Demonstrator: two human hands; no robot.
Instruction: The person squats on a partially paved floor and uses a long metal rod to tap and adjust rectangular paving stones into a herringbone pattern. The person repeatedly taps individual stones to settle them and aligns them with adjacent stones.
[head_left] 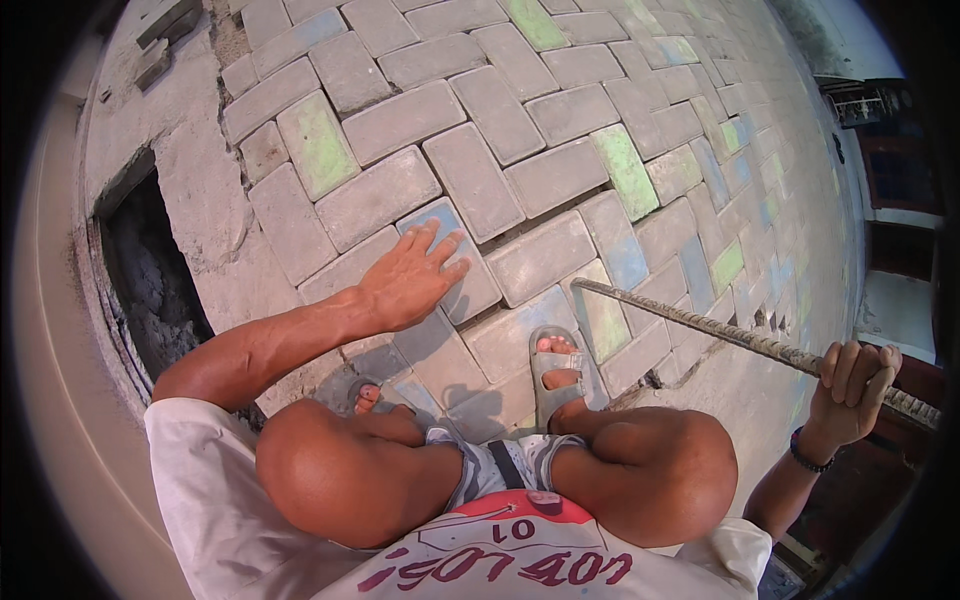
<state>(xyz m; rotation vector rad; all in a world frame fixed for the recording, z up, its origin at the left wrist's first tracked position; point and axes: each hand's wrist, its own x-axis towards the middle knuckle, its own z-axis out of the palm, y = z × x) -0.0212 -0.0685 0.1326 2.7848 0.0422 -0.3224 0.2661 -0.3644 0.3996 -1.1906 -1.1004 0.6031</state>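
My left hand (415, 278) rests palm down, fingers spread, on a grey paving block (478, 290) with a blue painted patch. On the right, my right hand (852, 390) wraps round a long ribbed steel bar (700, 322). The bar slants down to the left, and its tip is by a paving block with a pale yellow-green patch (603, 315). Just beyond that tip lies another grey block (542, 258), with dark gaps along its edges. Whether the tip touches the paving or sits in a joint, I cannot tell.
Blocks in a zigzag pattern spread ahead, some painted green (625, 170) or blue. At the left, a dark rectangular hole (150, 265) opens in the concrete beside a wall (50, 300). Broken concrete pieces (155, 60) lie at the far left. My sandalled feet (557, 370) are close to the blocks.
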